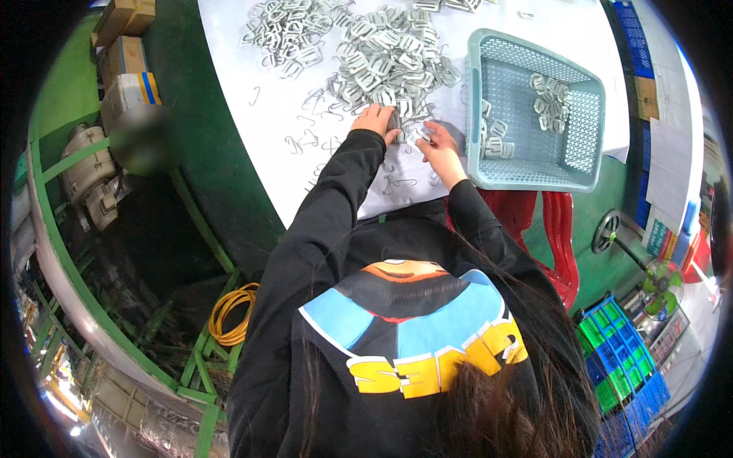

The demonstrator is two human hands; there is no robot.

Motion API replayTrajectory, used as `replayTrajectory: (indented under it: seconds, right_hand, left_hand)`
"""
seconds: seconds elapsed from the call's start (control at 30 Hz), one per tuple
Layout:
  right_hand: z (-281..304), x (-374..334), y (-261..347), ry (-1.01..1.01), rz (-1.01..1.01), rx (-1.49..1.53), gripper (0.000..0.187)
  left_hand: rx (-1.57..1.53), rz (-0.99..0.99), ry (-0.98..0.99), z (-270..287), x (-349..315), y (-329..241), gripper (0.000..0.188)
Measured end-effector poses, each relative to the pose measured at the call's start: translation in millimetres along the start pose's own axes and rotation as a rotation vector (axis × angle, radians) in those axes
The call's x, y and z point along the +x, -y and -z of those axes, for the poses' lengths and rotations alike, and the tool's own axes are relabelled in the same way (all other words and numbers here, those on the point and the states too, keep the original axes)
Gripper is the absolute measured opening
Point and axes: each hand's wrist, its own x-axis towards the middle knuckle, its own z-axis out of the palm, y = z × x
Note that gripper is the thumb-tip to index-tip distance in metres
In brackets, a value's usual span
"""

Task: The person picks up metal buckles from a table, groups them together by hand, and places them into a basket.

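Heaped on the white table is a pile of pale metal buckle-like frames [389, 57]. At its near edge my left hand [372, 122] is closed, thumb and fingers around one of these metal buckles [394, 120]. Just to the right, my right hand [441, 149] has thumb and fingertips brought together beside the buckle; whatever is between them is too small to make out. Thin curved wire hooks [305, 140] lie scattered around both hands. To the right stands a grey-blue plastic basket [475, 99] with several buckles [551, 101] inside, in two groups.
A second heap of metal frames [286, 30] sits at the far left of the table [237, 69]. Below the basket is a red plastic stool [561, 244]. Green metal framework [206, 267] and a coiled yellow hose [231, 314] are at left; a fan [661, 288] stands at right.
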Motion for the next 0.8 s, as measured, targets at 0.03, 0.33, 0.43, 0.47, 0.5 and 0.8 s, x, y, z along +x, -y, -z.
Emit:
replayTrajectory:
  seconds: [0.03, 0.33, 0.43, 0.47, 0.5, 0.8]
  right_hand:
    - [1, 0, 0, 0.019, 0.031, 0.002, 0.034]
    - [6, -5, 25, 0.218, -0.173, 0.265, 0.022]
    - [4, 2, 8, 0.108, -0.148, 0.098, 0.02]
    - [3, 5, 0, 0.049, -0.123, 0.024, 0.019]
    - [2, 4, 2, 0.045, -0.162, 0.111, 0.018]
    - [-15, -12, -1, -0.025, 0.101, -0.207, 0.02]
  left_hand:
    - [-0.014, 0.022, 0.021, 0, 1, 4, 0.047]
    - [-0.185, 0.153, -0.014, 12, -12, 31, 0.033]
    - [-0.483, 0.261, -0.198, 9, -23, 51, 0.027]
    - [-0.599, 0.289, -0.272, 8, -28, 56, 0.026]
    - [-0.71, 0.32, -0.351, 9, -34, 61, 0.025]
    - [-1.374, 0.508, -0.242, 34, -49, 83, 0.009]
